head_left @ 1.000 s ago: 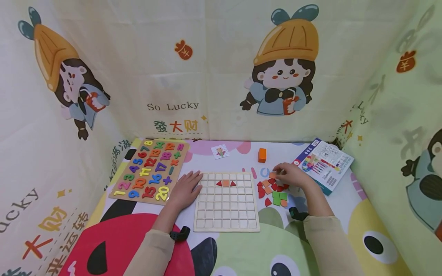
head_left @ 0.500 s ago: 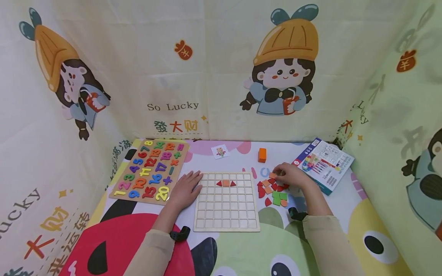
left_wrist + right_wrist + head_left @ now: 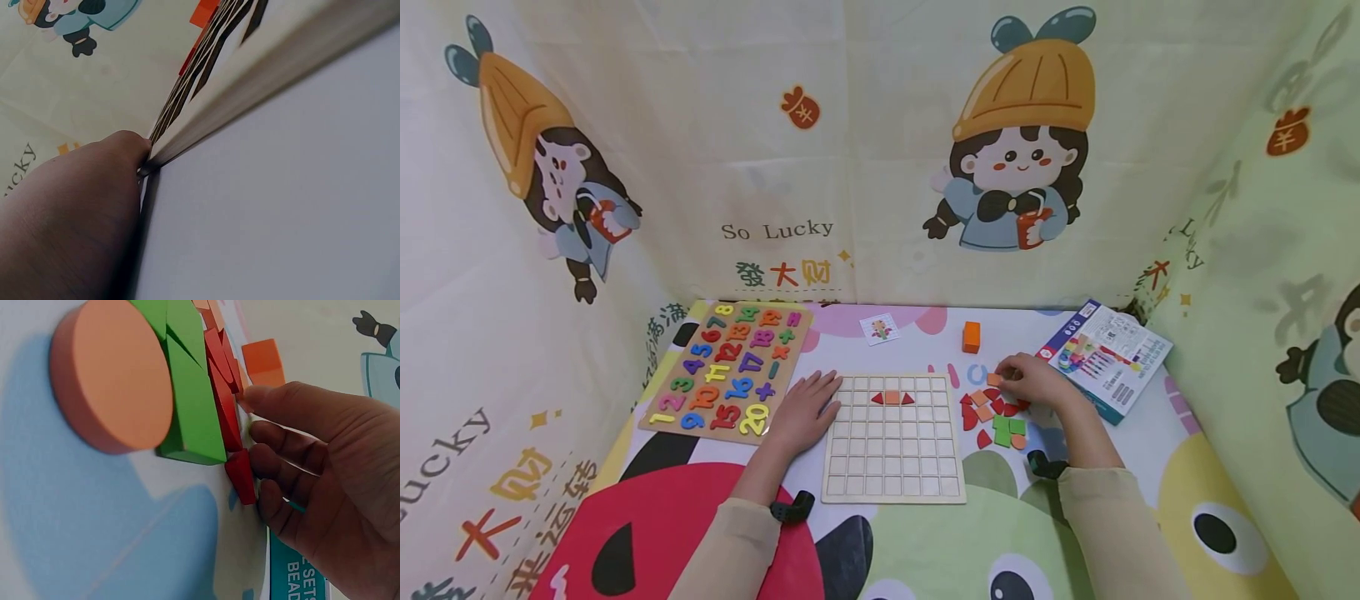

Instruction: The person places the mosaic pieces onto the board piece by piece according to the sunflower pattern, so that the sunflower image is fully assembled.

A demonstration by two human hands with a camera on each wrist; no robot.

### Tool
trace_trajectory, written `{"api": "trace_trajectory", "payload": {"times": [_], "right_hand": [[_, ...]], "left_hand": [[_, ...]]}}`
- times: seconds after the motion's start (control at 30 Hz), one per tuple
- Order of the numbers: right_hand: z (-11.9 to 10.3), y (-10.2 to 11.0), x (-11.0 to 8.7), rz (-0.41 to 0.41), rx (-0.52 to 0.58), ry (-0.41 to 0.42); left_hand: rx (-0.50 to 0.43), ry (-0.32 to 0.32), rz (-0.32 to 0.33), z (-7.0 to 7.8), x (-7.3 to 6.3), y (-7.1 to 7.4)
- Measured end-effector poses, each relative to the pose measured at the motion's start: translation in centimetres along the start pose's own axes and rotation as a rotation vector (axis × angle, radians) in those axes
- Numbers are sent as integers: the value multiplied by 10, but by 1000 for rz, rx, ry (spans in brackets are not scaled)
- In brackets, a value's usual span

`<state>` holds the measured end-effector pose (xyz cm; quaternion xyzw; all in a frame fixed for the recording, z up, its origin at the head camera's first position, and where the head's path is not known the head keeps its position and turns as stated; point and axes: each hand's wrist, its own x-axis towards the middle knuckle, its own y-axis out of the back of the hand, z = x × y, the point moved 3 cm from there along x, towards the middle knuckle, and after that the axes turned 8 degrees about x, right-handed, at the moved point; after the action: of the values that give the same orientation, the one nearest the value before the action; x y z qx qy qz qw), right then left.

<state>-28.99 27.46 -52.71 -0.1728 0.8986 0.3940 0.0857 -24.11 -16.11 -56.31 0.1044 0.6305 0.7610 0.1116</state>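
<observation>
Left hand (image 3: pixel 805 410) lies flat, palm down, at the upper left corner of the grid board (image 3: pixel 895 492); fingers straight, grip apart, thumb at the board's left edge. Left wrist view: thumb tip right up against the board's corner.

Right hand (image 3: pixel 1037 383) is over the loose pieces, right of the board, fingers bent. An orange square (image 3: pixel 994 380) shows at its fingertips. Right wrist view has a small gap between thumb and nearest finger; thumb tip reaches an orange piece. Whether the grip is clamped on it: cannot tell.

Grid board lies in the middle of the surface (image 3: pixel 760 558). Second row from the top holds an orange tile (image 3: pixel 892 397) between two red triangles (image 3: pixel 877 399).

Loose pile: red pieces (image 3: pixel 984 439), more orange squares, green pieces (image 3: pixel 1002 437) and a round orange piece (image 3: pixel 1018 442) at the near end; several touch or overlap.

Orange block (image 3: pixel 972 337) stands beyond the pile. Box (image 3: pixel 1105 362) lies tilted at far right, near the right hand. Small picture card (image 3: pixel 880 328) lies beyond the grid board. Number board (image 3: pixel 709 432) with coloured numerals sits left, just beside the left hand.
</observation>
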Motion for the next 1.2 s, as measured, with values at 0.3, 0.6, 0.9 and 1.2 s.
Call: {"api": "trace_trajectory", "payload": {"times": [0.3, 0.6, 0.9, 1.2], "right_hand": [[0, 0, -1, 10, 0, -8], [-4, 1, -1, 14, -1, -4], [-21, 0, -3, 34, -26, 23], [-58, -16, -6, 25, -44, 114]], "left_hand": [[-8, -11, 11, 0, 0, 0], [5, -15, 12, 1, 2, 1], [7, -6, 2, 1, 1, 1], [1, -8, 0, 0, 0, 0]]}}
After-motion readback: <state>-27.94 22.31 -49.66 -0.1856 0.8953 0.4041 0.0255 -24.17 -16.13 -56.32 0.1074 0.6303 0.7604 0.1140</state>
